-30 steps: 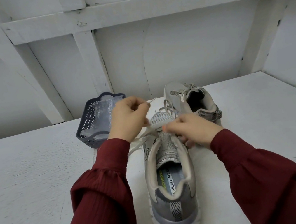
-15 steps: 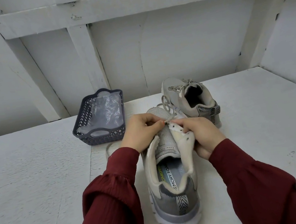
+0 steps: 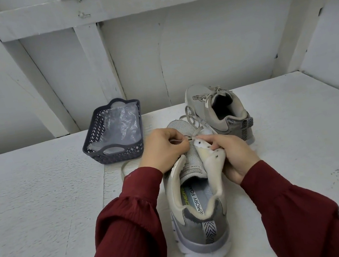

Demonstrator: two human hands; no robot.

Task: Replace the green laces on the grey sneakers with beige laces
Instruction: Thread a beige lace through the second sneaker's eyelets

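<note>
- My left hand is pinching the beige lace end at the near sneaker.
- My right hand is folding its eyelet flap outward.
- The second sneaker sits just behind, the mesh basket with a plastic bag to the left.

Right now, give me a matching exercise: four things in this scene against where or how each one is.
Things:
1. near sneaker
2. far sneaker
3. basket
4. left hand

States:
A. holds clear plastic
B. pinching a lace end
C. already laced
D. side flap folded open by the right hand

Pairs: 1-D, 2-C, 3-A, 4-B
</note>
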